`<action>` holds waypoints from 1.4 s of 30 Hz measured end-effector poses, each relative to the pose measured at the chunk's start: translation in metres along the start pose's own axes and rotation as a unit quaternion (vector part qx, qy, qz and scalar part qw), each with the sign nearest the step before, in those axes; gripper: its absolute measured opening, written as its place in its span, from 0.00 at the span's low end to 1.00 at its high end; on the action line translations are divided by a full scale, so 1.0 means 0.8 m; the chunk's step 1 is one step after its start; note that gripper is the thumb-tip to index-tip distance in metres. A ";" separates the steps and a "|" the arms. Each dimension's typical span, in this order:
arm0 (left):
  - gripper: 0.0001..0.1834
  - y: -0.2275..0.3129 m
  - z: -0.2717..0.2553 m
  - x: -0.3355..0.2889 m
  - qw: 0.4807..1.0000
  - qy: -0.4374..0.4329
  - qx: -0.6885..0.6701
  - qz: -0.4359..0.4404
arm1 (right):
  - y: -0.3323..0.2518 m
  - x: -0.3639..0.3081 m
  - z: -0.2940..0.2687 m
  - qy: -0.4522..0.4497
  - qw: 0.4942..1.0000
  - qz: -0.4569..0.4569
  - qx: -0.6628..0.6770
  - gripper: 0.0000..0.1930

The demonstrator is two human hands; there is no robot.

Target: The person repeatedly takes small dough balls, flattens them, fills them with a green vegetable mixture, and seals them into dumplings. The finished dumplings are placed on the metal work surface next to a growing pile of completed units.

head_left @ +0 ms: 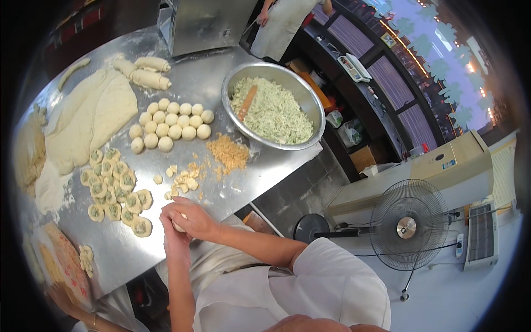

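Observation:
Above the table's front edge, my left hand (173,239) and my right hand (194,219) close together around a small pale piece of dough (179,224), mostly hidden by the fingers. Just beyond them lie small pale-yellow lumps (185,180) and a heap of orange-brown crumbs (228,155). Farther off, smooth round dough balls (172,120) sit in rows. Left of my hands, several dough cups with green filling (113,191) are clustered. A large steel bowl (319,105) of shredded pale-green filling (276,110) stands to the right, a wooden-coloured stick (247,103) in it.
On the left of the steel table (243,193) lie a wide dough sheet (91,119), rolled dough (149,72) and loose flour (51,188). Another person's hand (63,300) is by a plastic bag (72,265). A floor fan (408,227) stands right; a second person (282,25) is behind.

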State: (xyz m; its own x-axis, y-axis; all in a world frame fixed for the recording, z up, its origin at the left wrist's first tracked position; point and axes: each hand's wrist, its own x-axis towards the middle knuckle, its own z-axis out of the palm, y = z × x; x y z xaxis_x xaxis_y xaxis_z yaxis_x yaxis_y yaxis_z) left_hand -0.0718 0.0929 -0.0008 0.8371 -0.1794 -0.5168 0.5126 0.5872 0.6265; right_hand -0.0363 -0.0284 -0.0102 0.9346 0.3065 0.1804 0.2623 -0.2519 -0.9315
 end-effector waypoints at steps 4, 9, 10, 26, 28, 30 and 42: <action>0.31 -0.017 -0.022 0.001 0.997 -0.047 -0.005 0.065 | -0.003 0.004 0.004 0.013 0.989 -0.048 -0.139 0.20; 0.29 -0.012 -0.045 -0.003 0.992 -0.118 0.006 0.053 | -0.053 0.011 -0.035 -0.175 0.952 0.175 0.183 0.24; 0.28 -0.006 -0.041 -0.007 0.990 -0.136 -0.001 0.031 | -0.058 0.016 -0.039 -0.206 0.945 0.199 0.158 0.23; 0.23 0.009 -0.034 -0.014 0.983 -0.126 -0.137 -0.004 | -0.017 0.017 -0.044 -0.172 0.969 0.127 0.126 0.16; 0.25 0.010 -0.033 -0.014 0.979 -0.142 -0.142 -0.046 | -0.016 0.011 -0.042 -0.157 0.970 0.143 0.118 0.13; 0.25 0.010 -0.025 -0.017 0.982 -0.119 -0.137 -0.059 | -0.032 0.011 -0.039 -0.141 0.977 0.134 0.081 0.09; 0.26 0.029 -0.035 -0.035 0.975 -0.185 -0.115 -0.044 | 0.000 0.046 -0.029 0.059 0.988 0.126 -0.072 0.06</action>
State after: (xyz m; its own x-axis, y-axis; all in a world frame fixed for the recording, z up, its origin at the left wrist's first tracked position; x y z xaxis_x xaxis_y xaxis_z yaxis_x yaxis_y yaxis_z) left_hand -0.0888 0.1336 0.0121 0.8259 -0.4833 -0.2903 0.5638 0.7113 0.4197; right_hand 0.0040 -0.0384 0.0038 0.9938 0.1105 -0.0077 0.0416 -0.4367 -0.8986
